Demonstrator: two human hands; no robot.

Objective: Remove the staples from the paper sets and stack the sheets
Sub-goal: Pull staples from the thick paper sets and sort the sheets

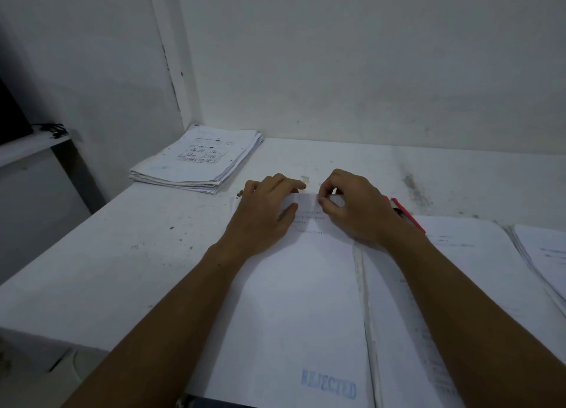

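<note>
The paper set (294,300) lies flat on the white table (122,254), directly in front of the person. Its long axis runs from the near table edge away toward the wall, with the short top edge at the far end under the hands. A blue "REJECTED" stamp (329,387) sits near its close end, reading upright from the person's side.

The left hand (266,211) lies flat on the top left part of the sheet, fingers straight and pressing the paper down. The right hand (352,205) is at the top edge just beside it, fingers curled, thumb and fingertips pinching at the paper's top edge; the staple itself is too small to make out.

Just right of this set, more paper sets (477,254) lie overlapping toward the table's right edge. A red tool (409,216) pokes out from behind the right wrist, resting on the table.

Well apart, in the far left corner against the wall, sits a stack of sheets (199,159) with its long axis angled toward the corner.
</note>
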